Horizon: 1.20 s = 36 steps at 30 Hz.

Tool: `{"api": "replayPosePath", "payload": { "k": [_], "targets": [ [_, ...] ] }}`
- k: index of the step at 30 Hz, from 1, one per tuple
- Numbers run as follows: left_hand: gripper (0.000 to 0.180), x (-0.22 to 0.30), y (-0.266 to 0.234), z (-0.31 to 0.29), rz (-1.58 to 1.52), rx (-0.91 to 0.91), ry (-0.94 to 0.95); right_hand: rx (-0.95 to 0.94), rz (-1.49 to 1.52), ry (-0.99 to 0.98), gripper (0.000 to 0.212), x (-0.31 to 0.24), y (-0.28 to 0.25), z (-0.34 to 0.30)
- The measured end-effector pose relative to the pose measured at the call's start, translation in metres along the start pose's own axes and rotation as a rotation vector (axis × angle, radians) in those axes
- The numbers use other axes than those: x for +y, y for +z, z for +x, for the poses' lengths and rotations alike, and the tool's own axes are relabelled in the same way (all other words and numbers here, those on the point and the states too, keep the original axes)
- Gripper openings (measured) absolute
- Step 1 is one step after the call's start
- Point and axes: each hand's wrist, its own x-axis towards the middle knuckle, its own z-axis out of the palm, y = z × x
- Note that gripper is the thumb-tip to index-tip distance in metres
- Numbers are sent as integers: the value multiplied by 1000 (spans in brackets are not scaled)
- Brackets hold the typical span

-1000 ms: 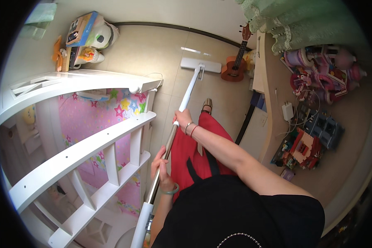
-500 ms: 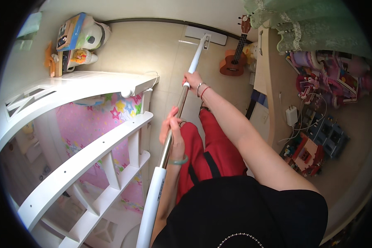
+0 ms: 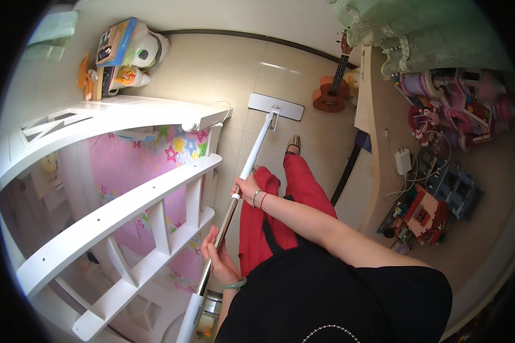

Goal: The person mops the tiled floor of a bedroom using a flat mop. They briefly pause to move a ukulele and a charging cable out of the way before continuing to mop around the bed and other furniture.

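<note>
The person's right hand [image 3: 247,190] is gripping a mop [image 3: 256,150], its grip wrapping round the white upper stretch of pole just above the collar; the left hand [image 3: 220,258] is touching the metal part of the pole lower in view, its fingers bending loosely; whether that grip is fully closing, I cannot tell. The mop is slanting from the lower edge up across the floor [image 3: 212,63]; its flat white head [image 3: 276,107] is lying on the tiles, between the bed frame [image 3: 106,220] and a small brown guitar [image 3: 331,96], and is sitting near a sandalled foot [image 3: 293,144]. A pale green bangle [image 3: 234,283] is circling the left wrist; a silver bracelet and a red cord are circling the right; red trousers [image 3: 310,188] are showing beyond the arms. On the left, the white bed frame is standing around a pink starry sheet [image 3: 137,163]; past it, a blue box [image 3: 117,43] is leaning by a white toy [image 3: 146,52]. On the right, a table [image 3: 383,97] is carrying pink toys [image 3: 469,108], a white charger [image 3: 403,162] and a red toy house [image 3: 424,212]; a green curtain [image 3: 440,28] is hanging over its far end.
</note>
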Motion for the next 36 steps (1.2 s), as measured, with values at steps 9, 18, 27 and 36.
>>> {"api": "replayPosePath", "payload": {
  "k": [9,18,27,36],
  "targets": [
    [57,-30,25,29,-424,-377,-705,42,-219,267,29,49,-60,11],
    [51,-73,244,171,73,-1302,-500,-230,-730,542,38,-26,-104,35],
    [56,-113,413,205,-92,-1435,-420,458,168,-911,16,-327,-177,82],
    [59,-150,536,228,-51,-1431,-380,943,-96,-1148,69,-485,-200,127]
  ]
}}
